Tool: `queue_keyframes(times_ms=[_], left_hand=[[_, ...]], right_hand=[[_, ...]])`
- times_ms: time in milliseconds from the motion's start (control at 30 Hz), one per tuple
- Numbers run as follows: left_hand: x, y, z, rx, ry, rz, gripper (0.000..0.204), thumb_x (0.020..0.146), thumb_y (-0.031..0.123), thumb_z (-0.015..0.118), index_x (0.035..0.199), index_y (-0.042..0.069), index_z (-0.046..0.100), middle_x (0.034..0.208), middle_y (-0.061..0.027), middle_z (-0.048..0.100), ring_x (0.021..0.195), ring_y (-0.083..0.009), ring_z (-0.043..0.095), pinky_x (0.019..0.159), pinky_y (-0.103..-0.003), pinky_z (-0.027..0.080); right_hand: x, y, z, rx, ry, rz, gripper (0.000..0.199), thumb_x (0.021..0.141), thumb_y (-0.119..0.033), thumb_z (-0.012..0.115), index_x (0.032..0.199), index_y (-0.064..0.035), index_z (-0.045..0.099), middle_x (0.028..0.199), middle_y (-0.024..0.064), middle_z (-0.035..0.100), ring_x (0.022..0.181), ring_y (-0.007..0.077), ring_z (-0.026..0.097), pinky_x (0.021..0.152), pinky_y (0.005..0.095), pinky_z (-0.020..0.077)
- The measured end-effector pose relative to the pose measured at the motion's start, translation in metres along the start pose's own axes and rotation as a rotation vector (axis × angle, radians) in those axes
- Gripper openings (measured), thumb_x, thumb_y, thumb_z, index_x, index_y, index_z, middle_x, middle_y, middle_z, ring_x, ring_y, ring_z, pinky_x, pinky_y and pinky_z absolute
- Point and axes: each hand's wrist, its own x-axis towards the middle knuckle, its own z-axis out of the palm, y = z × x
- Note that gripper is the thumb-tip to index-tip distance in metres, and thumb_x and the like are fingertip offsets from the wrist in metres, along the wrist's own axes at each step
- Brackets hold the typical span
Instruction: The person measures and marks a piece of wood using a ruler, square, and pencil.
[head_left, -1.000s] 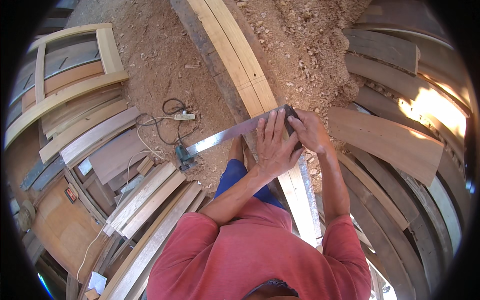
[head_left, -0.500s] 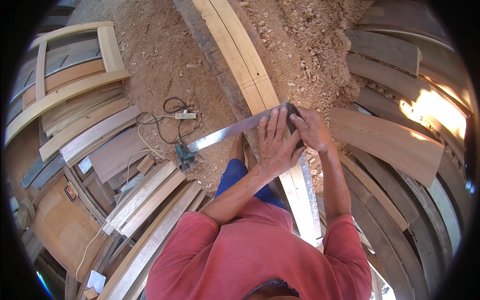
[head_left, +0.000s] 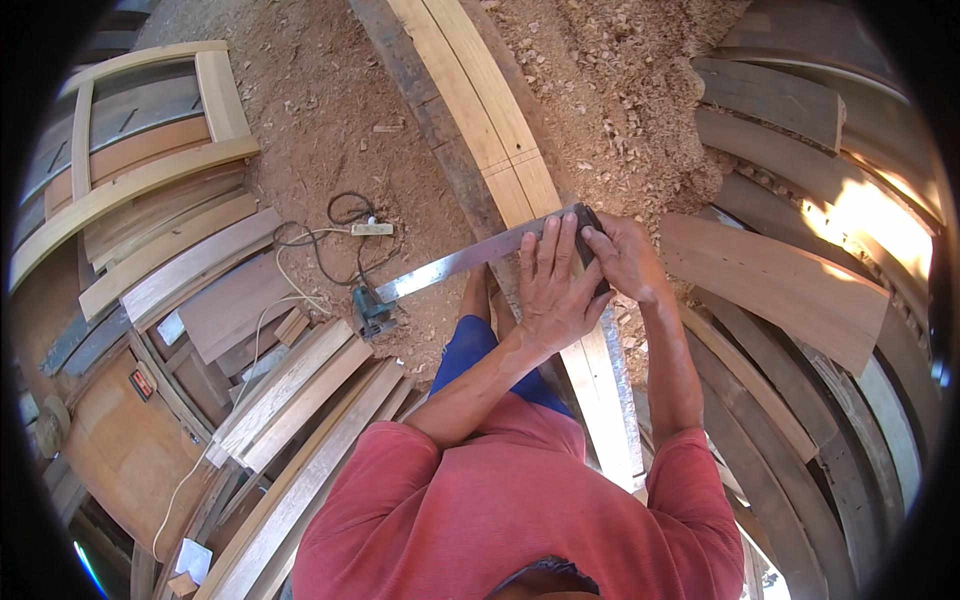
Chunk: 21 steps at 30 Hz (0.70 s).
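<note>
A try square (head_left: 447,268) with a long shiny metal blade and a dark stock lies across a pale wooden board (head_left: 512,190). Its blade juts out past the board's left edge. My left hand (head_left: 553,290) rests on the square and the board, its fingers stretched out flat over the blade's root. Close against it, my right hand (head_left: 627,262) has bent fingers around the dark stock; whether anything small is pinched there is hidden. Dark lines run along the board, and fine lines cross it a little beyond the square.
A darker timber beam (head_left: 437,125) lies under the board. On the shaving-strewn ground at left are a teal power tool (head_left: 373,312) and a white socket block (head_left: 372,229) with cords. Stacked planks (head_left: 775,290) flank the right; a wooden frame (head_left: 222,97) and more planks stand left.
Both hands and the try square stay in nearly the same place. Only a very slight shift of the whole view shows.
</note>
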Motion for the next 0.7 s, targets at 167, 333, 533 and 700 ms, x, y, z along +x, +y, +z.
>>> queue_keyframes(times_ms=[167,333,533,700], left_hand=[[0.000,0.000,0.001,0.004,0.010,-0.002,0.068,0.079,0.044,0.084,0.141,0.020,0.069,0.170,-0.0291,0.028,0.161,-0.0470,0.019,0.128,-0.063,0.009],[0.000,0.000,0.001,0.008,0.009,-0.002,0.066,0.079,0.044,0.084,0.140,0.021,0.070,0.170,-0.0283,0.029,0.160,-0.0464,0.020,0.128,-0.063,0.010],[0.001,0.001,0.000,0.002,0.017,0.002,0.061,0.080,0.046,0.083,0.136,0.024,0.071,0.169,-0.0280,0.031,0.158,-0.0465,0.024,0.127,-0.063,0.011],[0.000,0.002,0.000,0.012,0.014,-0.007,0.056,0.082,0.047,0.081,0.133,0.025,0.072,0.167,-0.0284,0.033,0.157,-0.0464,0.025,0.127,-0.064,0.012]], right_hand=[[0.000,0.001,-0.001,-0.008,-0.005,0.015,0.024,0.102,-0.017,0.061,0.110,0.0036,0.070,0.088,0.0255,0.069,0.078,0.0374,0.067,0.078,0.0450,0.0535],[0.001,0.005,-0.002,-0.045,-0.023,0.009,0.024,0.102,-0.018,0.060,0.108,0.0039,0.069,0.086,0.0262,0.068,0.078,0.0383,0.066,0.077,0.0464,0.0525],[0.000,-0.005,-0.010,-0.459,0.481,-0.361,0.020,0.102,-0.021,0.070,0.104,-0.0011,0.073,0.092,0.0161,0.074,0.079,0.0301,0.068,0.078,0.0404,0.0545],[-0.007,-0.035,-0.022,0.311,0.348,-0.200,0.013,0.100,-0.011,0.073,0.108,-0.0001,0.075,0.099,0.0051,0.074,0.092,0.0108,0.065,0.083,0.0304,0.0532]])
